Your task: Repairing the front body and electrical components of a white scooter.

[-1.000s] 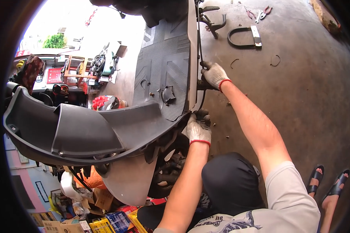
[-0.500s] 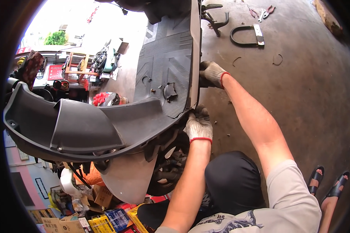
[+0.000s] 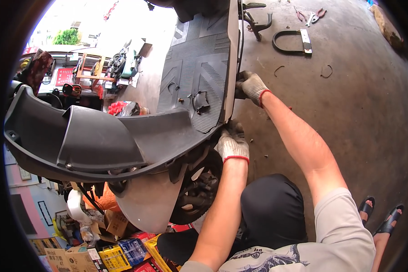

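A scooter's black ribbed footboard runs away from me, with a pale side panel along its right edge. My right hand, in a whitish knit glove with a dark palm and red cuff, closes on the panel's outer edge; its fingertips are partly hidden. Nearer to me, my left hand, gloved alike, has its fingers curled at the panel's near end, below the corner of the black front leg shield. On the footboard lie a torn dark piece and a few small bits.
The front wheel and grey fender are left of my left forearm. Boxes crowd the lower left. On the floor at right lie a U-shaped lock, pliers and a wrench. Another person's sandalled foot stands far right.
The whole view has shifted slightly, so the footboard and floor items appear a little farther right. Both hands stay at the side panel's edge.
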The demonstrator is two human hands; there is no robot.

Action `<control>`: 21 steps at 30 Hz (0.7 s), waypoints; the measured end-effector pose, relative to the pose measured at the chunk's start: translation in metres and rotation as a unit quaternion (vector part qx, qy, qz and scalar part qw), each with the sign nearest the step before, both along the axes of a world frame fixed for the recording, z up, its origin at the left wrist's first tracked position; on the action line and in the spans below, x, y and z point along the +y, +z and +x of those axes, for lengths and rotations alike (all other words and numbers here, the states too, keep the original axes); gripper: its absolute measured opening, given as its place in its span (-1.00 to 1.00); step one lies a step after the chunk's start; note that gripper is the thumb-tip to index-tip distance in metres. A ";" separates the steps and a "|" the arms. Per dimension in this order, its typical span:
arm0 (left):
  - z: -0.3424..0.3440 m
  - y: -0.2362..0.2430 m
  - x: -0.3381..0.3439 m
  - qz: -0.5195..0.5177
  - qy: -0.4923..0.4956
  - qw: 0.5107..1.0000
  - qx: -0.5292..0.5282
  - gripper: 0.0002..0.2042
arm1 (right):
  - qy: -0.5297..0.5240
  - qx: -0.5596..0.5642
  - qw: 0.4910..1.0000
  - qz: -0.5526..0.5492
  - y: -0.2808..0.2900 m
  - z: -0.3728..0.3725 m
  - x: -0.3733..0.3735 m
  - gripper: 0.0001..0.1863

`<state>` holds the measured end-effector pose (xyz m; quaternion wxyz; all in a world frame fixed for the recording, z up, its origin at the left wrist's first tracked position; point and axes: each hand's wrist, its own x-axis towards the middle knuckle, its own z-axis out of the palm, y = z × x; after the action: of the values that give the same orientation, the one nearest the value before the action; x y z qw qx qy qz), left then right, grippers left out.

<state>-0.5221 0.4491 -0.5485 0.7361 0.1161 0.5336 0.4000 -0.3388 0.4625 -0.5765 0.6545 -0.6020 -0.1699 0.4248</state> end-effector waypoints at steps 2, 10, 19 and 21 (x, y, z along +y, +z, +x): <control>0.000 0.002 0.002 0.004 0.018 1.000 0.000 -0.68 | 0.007 0.110 0.993 0.036 0.010 -0.003 -0.002 -0.56; 0.009 0.009 0.002 -0.041 0.034 0.997 0.056 -0.77 | -0.013 -0.275 0.947 -0.166 0.014 0.001 0.007 -0.64; 0.001 -0.008 0.008 -0.012 -0.013 1.000 -0.008 -0.79 | 0.022 -0.222 0.972 -0.071 -0.020 0.008 0.014 -0.60; 0.000 0.007 -0.001 -0.008 -0.004 1.000 0.005 -0.80 | 0.001 -0.262 0.960 -0.104 -0.003 -0.003 0.011 -0.61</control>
<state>-0.5223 0.4484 -0.5416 0.7359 0.1144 0.5400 0.3921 -0.3418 0.4739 -0.5793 0.5207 -0.7566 -0.2908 0.2680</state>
